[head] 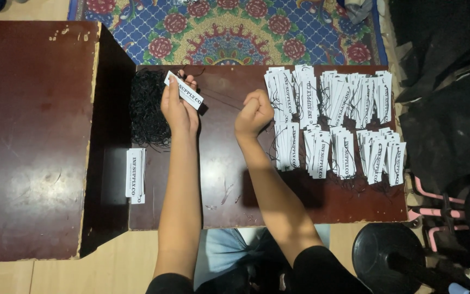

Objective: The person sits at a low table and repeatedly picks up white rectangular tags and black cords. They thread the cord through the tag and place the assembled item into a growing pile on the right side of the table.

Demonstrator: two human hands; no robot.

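The left hand point(179, 106) holds a white tag point(184, 90) up off the low dark table point(218, 185), while the right hand point(253, 113) is a tight fist pulling a thin black string point(221, 101) sideways — so it stays tight — beside the black string pile point(148, 106).

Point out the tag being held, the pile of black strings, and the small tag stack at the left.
white tag point(183, 90), head view, its middle.
black strings point(147, 106), head view, pile centre.
small tag stack point(135, 174), head view, top tag.

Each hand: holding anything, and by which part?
Left hand pinches a white rectangular paper tag near its middle. Right hand is fisted on a thin black string.
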